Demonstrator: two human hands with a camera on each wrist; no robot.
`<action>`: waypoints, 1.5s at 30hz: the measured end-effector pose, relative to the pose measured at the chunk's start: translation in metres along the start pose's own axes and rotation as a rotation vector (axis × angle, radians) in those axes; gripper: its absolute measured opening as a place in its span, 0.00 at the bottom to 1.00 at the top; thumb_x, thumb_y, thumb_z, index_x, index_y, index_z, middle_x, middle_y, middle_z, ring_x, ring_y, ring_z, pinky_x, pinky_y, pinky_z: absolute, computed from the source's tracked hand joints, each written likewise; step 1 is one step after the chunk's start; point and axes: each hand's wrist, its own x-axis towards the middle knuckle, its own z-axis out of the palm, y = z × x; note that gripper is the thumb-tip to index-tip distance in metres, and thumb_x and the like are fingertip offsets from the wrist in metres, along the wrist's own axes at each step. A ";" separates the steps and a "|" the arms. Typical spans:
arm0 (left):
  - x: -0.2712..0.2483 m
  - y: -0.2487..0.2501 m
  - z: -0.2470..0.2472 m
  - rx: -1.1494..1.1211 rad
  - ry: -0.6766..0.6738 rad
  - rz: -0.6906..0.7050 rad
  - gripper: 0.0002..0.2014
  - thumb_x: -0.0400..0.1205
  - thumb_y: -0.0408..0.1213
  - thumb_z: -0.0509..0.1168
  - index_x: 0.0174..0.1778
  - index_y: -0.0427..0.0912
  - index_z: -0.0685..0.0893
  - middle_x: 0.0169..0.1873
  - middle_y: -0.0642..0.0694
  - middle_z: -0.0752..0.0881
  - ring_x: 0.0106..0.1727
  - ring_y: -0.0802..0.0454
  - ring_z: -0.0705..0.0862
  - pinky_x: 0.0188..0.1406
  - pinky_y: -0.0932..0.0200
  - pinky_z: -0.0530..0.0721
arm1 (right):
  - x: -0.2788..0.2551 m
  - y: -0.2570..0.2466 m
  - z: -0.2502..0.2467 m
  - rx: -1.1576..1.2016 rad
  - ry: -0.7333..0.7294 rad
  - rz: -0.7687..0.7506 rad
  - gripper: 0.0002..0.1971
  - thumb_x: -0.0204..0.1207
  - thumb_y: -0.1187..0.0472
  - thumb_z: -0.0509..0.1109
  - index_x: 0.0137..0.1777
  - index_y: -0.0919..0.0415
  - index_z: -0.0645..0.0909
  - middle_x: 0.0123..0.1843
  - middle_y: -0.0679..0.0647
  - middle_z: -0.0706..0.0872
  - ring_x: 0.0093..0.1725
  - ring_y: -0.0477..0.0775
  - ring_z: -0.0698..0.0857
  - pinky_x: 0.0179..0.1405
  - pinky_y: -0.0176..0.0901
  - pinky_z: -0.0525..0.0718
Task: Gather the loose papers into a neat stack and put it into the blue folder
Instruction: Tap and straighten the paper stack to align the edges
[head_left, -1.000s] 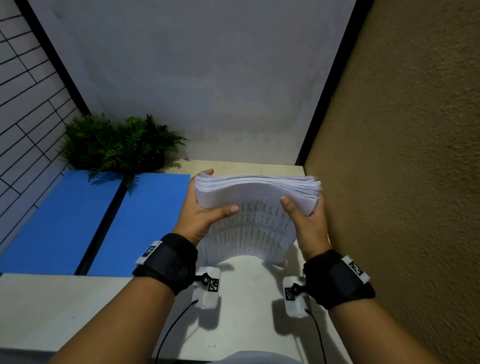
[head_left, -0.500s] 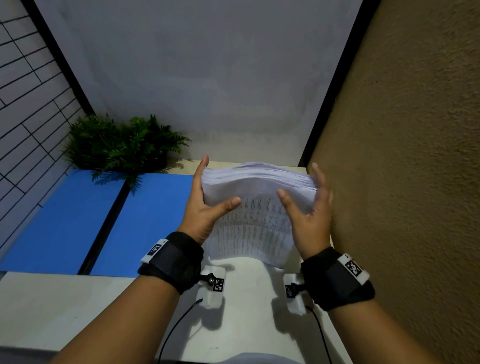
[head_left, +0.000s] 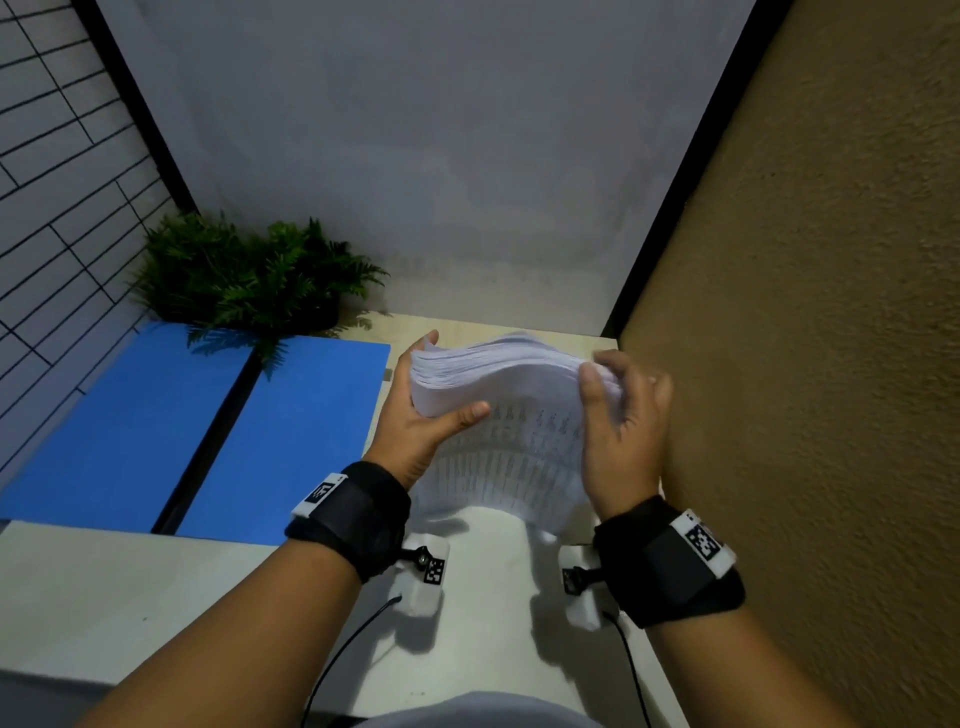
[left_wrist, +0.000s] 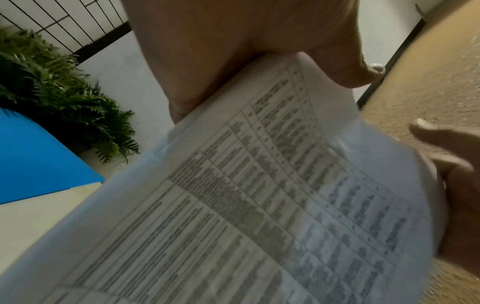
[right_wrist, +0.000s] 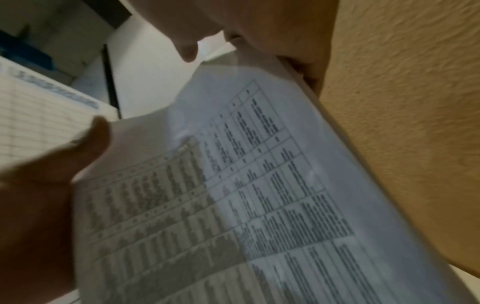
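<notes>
Over the last second I have brought the stack of papers (head_left: 511, 415) from a two-handed clamp to a looser squaring-up: my right hand (head_left: 621, 431) let go briefly, fingers spread, and has now come back with its fingers curling over the stack's top right corner. I read that as the sheets being jogged into line; the top edge looks fanned and wavy, so the stack is not yet neat. My left hand (head_left: 423, 421) grips the left edge, thumb across the printed front sheet and fingers behind, firmly closed on the paper. The right hand is partly closed, thumb on the front and fingertips (head_left: 608, 361) hooked over the top, holding rather than just touching as far as I can tell. The stack stands upright, its lower edge on or just above the worktop (head_left: 104, 597), at the right. The blue folder (head_left: 291, 441) lies open and flat just to its left, with the plant (head_left: 239, 275) at its far end.
</notes>
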 end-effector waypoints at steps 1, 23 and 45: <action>0.000 0.000 0.000 0.001 0.005 -0.010 0.53 0.57 0.51 0.81 0.78 0.55 0.65 0.77 0.48 0.74 0.74 0.52 0.77 0.74 0.51 0.79 | -0.001 -0.001 0.001 -0.022 -0.032 -0.036 0.20 0.75 0.36 0.62 0.61 0.43 0.79 0.59 0.47 0.69 0.56 0.34 0.76 0.48 0.29 0.79; 0.020 0.004 -0.004 0.008 -0.043 -0.055 0.51 0.53 0.51 0.82 0.74 0.50 0.73 0.60 0.53 0.80 0.60 0.55 0.81 0.52 0.66 0.83 | 0.012 0.001 0.007 -0.030 0.005 -0.076 0.14 0.75 0.41 0.67 0.46 0.52 0.79 0.55 0.47 0.71 0.54 0.48 0.78 0.52 0.45 0.85; 0.021 -0.003 -0.015 0.023 -0.108 -0.269 0.30 0.64 0.30 0.83 0.64 0.40 0.85 0.55 0.42 0.91 0.59 0.45 0.88 0.53 0.51 0.88 | 0.014 0.055 -0.011 0.490 -0.305 0.520 0.32 0.51 0.62 0.88 0.59 0.58 0.85 0.58 0.60 0.90 0.59 0.61 0.88 0.54 0.54 0.88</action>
